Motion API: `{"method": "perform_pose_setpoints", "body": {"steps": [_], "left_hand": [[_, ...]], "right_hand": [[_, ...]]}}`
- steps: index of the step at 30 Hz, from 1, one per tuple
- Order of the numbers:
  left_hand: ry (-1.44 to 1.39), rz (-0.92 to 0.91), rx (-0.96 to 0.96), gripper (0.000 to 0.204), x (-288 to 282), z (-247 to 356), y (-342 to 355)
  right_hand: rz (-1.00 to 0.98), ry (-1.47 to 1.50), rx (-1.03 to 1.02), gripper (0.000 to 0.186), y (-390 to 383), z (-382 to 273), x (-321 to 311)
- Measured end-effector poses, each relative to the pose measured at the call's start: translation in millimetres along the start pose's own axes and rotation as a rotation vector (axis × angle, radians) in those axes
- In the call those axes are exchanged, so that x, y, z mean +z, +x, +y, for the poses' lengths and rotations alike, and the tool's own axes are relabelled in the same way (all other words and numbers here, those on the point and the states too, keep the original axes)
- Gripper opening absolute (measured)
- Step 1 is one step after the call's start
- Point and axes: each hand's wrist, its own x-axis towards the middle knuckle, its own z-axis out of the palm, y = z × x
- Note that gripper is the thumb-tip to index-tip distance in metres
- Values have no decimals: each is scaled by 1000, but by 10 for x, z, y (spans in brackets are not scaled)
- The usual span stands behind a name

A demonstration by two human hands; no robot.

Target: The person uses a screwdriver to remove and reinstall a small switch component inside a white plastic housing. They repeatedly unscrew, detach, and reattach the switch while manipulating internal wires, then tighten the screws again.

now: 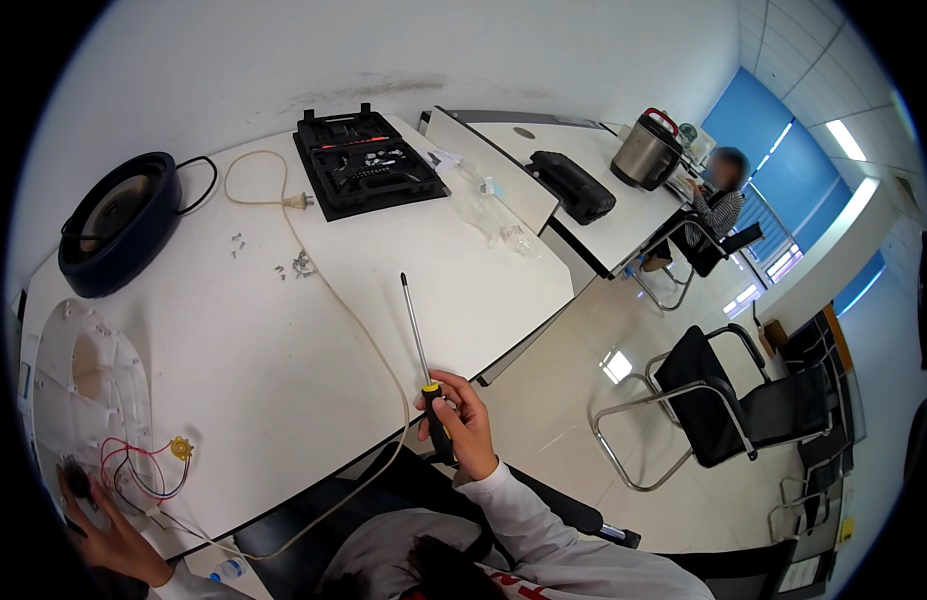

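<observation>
My right hand (pixel 466 425) is closed round the black and yellow handle of a screwdriver (pixel 418 335), its long shaft pointing up and away over the table's near edge. At the lower left, my left hand (pixel 119 540) has its fingers closed about a small black round part (pixel 78 481); the dark rim of the picture hides some of them. Right beside it stands a white plastic housing (pixel 129 385) with a round opening. Red and dark wires (pixel 124 445) run from there to a small yellow round component (pixel 182 448).
Loose screws (pixel 302 265) lie mid-table. A pale cord with a plug (pixel 299 201) crosses the white table (pixel 254 400). Behind are a dark blue round shell (pixel 124 225) and an open black tool case (pixel 369 165). Chairs (pixel 724 400) stand right; a person (pixel 719 200) sits farther off.
</observation>
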Motion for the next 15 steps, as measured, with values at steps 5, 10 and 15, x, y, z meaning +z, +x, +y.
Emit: {"method": "perform_pose_setpoints", "body": {"steps": [5,10,15], "left_hand": [[17,55,40,30,8,-10,31],[6,101,79,28,-7,22,58],[-50,76,62,27,-27,60,61]], "right_hand": [[-10,-5,-3,35,1,-1,-5],[-22,22,-11,34,7,27,-21],[-16,-14,-9,35,-11,5,-10]]}}
